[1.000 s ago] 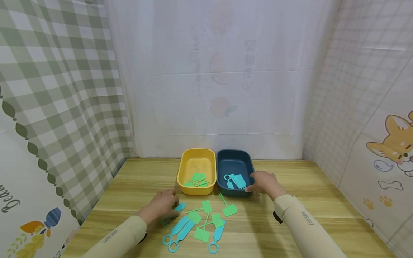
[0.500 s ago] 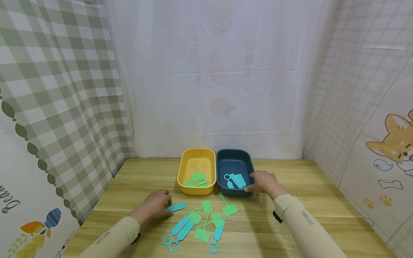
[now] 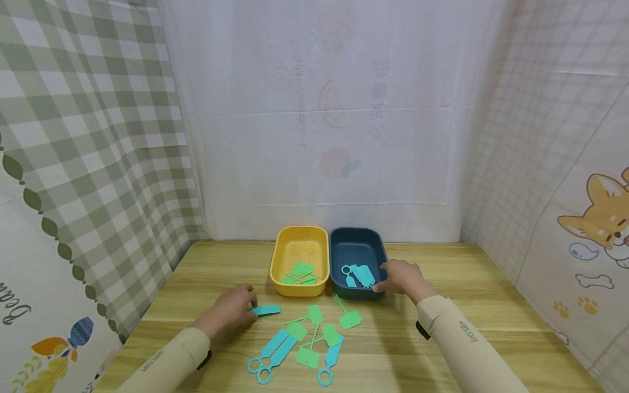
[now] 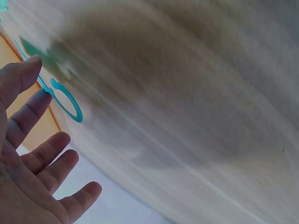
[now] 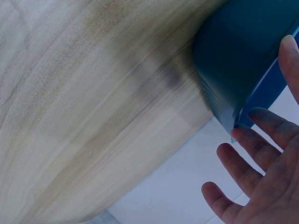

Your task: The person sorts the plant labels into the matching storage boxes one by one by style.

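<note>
Pinching one blue tag near its neck, we have the thumb and index finger of our left hand clamped on it, the other fingers loose; its blade points rightward above the surface, near the yellow bin. To handle it well, we should use a light, square grip and raise it clear of the green tags, since the split ring looks apt to snag. We cannot tell whether the tag touches the surface. Our right hand has its fingers apart, resting on the rim of the navy bin; a gentle touch there should steady it without tipping.

As for writing, the right sleeve bears something like "LesSlin"; print on the left sleeve is too blurred. The checked curtain seems to say "Bean", and faint characters on the white backdrop defeat us.
</note>
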Demonstrator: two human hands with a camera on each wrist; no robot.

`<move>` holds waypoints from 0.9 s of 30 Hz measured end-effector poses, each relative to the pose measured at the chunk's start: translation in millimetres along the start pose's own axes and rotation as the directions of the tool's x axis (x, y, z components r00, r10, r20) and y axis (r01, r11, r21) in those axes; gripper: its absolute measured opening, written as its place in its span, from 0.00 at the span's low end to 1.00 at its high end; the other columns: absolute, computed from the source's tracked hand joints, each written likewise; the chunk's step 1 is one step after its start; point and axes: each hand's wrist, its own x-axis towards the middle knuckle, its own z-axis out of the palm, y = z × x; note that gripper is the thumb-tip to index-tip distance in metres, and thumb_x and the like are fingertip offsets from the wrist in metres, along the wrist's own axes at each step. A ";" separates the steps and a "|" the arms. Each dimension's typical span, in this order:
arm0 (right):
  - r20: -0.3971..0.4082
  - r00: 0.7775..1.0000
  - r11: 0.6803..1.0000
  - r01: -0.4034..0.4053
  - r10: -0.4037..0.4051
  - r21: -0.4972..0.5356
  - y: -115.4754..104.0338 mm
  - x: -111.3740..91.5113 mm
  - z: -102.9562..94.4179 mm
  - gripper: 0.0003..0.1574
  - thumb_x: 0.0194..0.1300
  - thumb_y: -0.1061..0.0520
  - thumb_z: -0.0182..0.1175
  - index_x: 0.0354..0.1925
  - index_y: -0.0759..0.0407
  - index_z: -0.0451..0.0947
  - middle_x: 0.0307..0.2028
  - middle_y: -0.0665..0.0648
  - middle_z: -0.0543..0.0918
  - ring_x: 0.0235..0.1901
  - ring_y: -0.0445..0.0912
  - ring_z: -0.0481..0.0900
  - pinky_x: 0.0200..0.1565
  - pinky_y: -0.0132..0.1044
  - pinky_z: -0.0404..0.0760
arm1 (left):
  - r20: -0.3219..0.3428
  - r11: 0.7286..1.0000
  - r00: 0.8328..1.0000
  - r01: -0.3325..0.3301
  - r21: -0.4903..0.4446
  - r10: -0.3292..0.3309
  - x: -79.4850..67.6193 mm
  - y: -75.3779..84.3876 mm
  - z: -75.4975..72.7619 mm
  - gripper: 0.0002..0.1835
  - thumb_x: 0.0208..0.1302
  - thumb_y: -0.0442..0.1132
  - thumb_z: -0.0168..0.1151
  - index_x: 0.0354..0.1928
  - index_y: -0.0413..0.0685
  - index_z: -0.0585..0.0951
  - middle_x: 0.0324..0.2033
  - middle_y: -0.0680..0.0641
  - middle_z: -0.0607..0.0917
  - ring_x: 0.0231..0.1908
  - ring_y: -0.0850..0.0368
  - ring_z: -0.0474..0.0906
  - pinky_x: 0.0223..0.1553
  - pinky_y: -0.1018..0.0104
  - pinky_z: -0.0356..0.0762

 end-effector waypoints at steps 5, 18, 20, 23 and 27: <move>-0.002 1.000 1.000 -0.004 0.004 0.007 -0.2 -0.6 -0.2 0.44 0.57 0.42 0.72 0.61 0.70 0.74 0.57 0.70 0.78 0.59 0.67 0.73 0.57 0.73 0.61 | -0.044 0.999 0.998 0.052 0.016 -0.051 2.2 -7.1 -6.2 0.09 0.52 0.40 0.76 0.32 0.48 0.84 0.50 0.38 0.79 0.50 0.37 0.77 0.49 0.38 0.73; 0.006 1.000 1.000 -0.005 0.004 0.009 0.4 0.1 0.2 0.45 0.57 0.41 0.72 0.61 0.70 0.74 0.57 0.70 0.78 0.58 0.67 0.73 0.58 0.73 0.61 | -0.114 0.988 0.988 0.118 0.096 -0.106 10.2 -14.2 -27.6 0.09 0.55 0.41 0.75 0.34 0.45 0.86 0.49 0.37 0.80 0.50 0.35 0.77 0.50 0.35 0.71; 0.007 1.000 1.000 -0.006 0.006 0.011 0.4 0.3 0.2 0.45 0.58 0.41 0.72 0.61 0.70 0.74 0.57 0.70 0.78 0.58 0.67 0.73 0.58 0.72 0.61 | -0.134 0.987 0.984 0.131 0.097 -0.117 11.3 -15.3 -30.5 0.09 0.54 0.41 0.75 0.33 0.45 0.86 0.48 0.37 0.80 0.49 0.35 0.77 0.49 0.35 0.71; 0.009 1.000 1.000 -0.006 0.006 0.011 0.5 0.6 0.1 0.45 0.58 0.41 0.72 0.61 0.70 0.74 0.57 0.70 0.78 0.58 0.67 0.73 0.57 0.72 0.62 | -0.168 0.985 0.978 0.143 0.099 -0.126 12.9 -17.6 -34.5 0.09 0.53 0.41 0.76 0.31 0.45 0.86 0.46 0.38 0.81 0.47 0.36 0.77 0.46 0.36 0.72; 0.011 1.000 1.000 -0.005 0.005 0.007 1.1 0.9 0.5 0.45 0.57 0.41 0.72 0.61 0.69 0.74 0.57 0.69 0.78 0.58 0.67 0.73 0.57 0.72 0.62 | -0.182 0.983 0.973 0.162 0.090 -0.144 15.2 -19.7 -39.8 0.10 0.53 0.42 0.74 0.32 0.44 0.86 0.46 0.38 0.80 0.46 0.37 0.78 0.44 0.38 0.72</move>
